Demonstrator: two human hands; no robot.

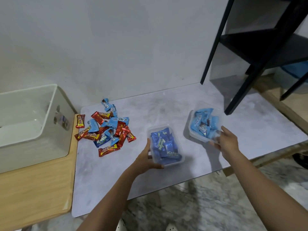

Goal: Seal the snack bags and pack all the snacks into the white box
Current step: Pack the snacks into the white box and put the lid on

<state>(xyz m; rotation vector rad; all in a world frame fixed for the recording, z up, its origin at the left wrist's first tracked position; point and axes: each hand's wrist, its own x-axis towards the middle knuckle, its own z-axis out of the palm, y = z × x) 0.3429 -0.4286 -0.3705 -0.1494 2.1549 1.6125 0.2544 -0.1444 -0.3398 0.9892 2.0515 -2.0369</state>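
While both hands grip a tub each, packing looks about to begin. Her left hand (146, 161) closes round the clear plastic tub of dark-blue foil sachets (165, 145); the right hand (227, 140) clasps the clear tub of pale-blue wrappers (204, 125). Next each must travel left to the glossy white rectangular box (33, 120), apparently empty, past the crinkly loose heap of red and blue snack packets (106, 129) on the marbled grey counter (166, 180).

Plain grey wall (116, 39), black shelf frame (260, 40), marbled floor (216, 205), wooden table (33, 189)
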